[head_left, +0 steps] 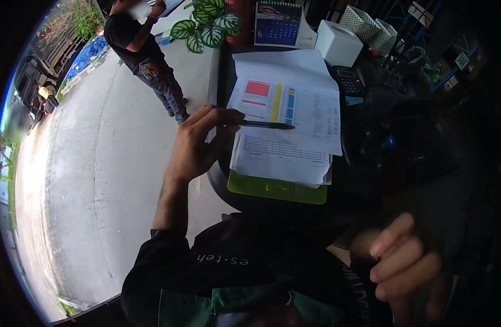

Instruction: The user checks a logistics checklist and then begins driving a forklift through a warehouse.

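My left hand (199,141) is closed on a dark pen (264,125), pinched near one end by the fingertips. The pen lies almost level above printed sheets (310,101) with red, yellow and blue blocks. Beneath these is a thicker stack of papers (283,161) with a ruled table, resting on a yellow-green clipboard or folder (278,188). My right hand (405,264) is raised at the lower right, away from the papers. Its fingers are loosely bent and apart, partly blurred, with nothing visible in them.
The dark table (220,169) also bears a desk calendar (278,24), a white box (338,43), a calculator (349,82) and a striped-leaf plant (207,24). A person in dark clothes (147,54) stands on the concrete floor beyond. Dark clutter fills the right.
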### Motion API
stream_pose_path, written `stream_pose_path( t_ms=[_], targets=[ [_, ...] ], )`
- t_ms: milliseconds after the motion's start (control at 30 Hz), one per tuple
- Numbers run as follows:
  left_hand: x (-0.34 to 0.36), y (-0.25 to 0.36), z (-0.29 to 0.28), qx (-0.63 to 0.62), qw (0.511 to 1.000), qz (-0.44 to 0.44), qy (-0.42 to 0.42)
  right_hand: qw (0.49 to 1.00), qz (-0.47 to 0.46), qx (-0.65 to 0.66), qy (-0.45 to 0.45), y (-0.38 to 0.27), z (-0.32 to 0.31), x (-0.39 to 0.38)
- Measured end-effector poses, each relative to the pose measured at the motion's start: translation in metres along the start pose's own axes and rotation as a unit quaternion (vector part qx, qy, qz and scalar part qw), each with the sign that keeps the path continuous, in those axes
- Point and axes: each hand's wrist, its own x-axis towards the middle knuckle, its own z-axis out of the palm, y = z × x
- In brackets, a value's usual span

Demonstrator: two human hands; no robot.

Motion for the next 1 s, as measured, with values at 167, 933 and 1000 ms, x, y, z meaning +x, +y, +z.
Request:
stream_pose_path(
  t_ms=[167, 933, 1000],
  targets=[
    [-0.021, -0.042, 0.008, 0.006, 0.996, -0.087, 0.022, 0.979, 0.155, 0.133, 0.012, -0.014, 0.018, 0.026],
    [-0.009, -0.106, 0.026, -0.405, 0.912, -0.057, 0.031, 0.883, 0.352, -0.303, -0.063, 0.189, 0.011, -0.007],
    [-0.004, -0.105, 0.032, -0.377, 0.925, -0.050, 0.012, 0.880, 0.364, -0.294, -0.082, 0.197, 0.013, -0.012]
  ],
)
